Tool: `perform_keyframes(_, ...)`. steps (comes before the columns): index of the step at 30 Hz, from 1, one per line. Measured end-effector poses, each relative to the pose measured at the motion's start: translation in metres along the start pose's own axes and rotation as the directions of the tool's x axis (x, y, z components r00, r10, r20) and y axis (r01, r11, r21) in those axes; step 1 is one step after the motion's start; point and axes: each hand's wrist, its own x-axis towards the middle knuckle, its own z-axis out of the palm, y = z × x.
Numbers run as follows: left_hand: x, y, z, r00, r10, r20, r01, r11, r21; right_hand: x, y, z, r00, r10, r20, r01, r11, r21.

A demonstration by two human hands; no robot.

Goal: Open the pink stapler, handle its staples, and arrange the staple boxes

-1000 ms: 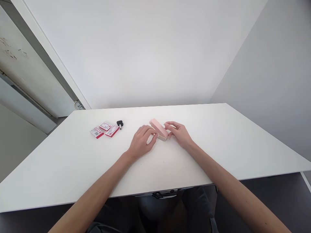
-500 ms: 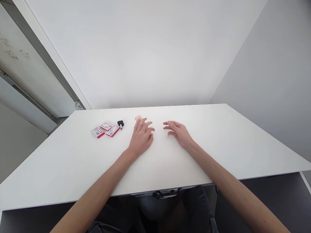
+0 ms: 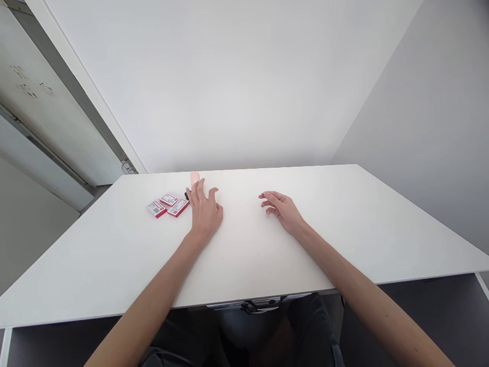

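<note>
My left hand is over the white table with its fingers spread. Its fingertips are at the near end of a flat pink piece, whose kind I cannot make out. Just left of those fingers shows the edge of a small black object, mostly covered by the hand. Three red-and-white small boxes with printed labels lie together to the left. My right hand rests on its side on the table, fingers loosely bent and apart, with nothing visible in it.
The white table meets a white wall at its back edge. A grey wall rises on the right. Beneath the front edge is a black handle-like part, near my legs.
My left hand has moved left, and the pink piece has shifted left with it. The hand now covers most of the small black object. My right hand has stayed in place.
</note>
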Motion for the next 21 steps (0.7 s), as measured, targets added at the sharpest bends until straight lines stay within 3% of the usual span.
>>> perform_keyframes(12,-0.002,-0.002,-0.001,0.957,-0.276,0.091,0.271,0.960,0.065,0.000,-0.002,0.000,1.000,0.005,0.001,-0.005,1.000,-0.011)
perform_keyframes(21,-0.004,0.010,-0.011,0.967,-0.228,0.115,0.217,0.971,0.100,0.000,-0.003,0.001,1.000,0.013,0.002,-0.013,0.999,-0.043)
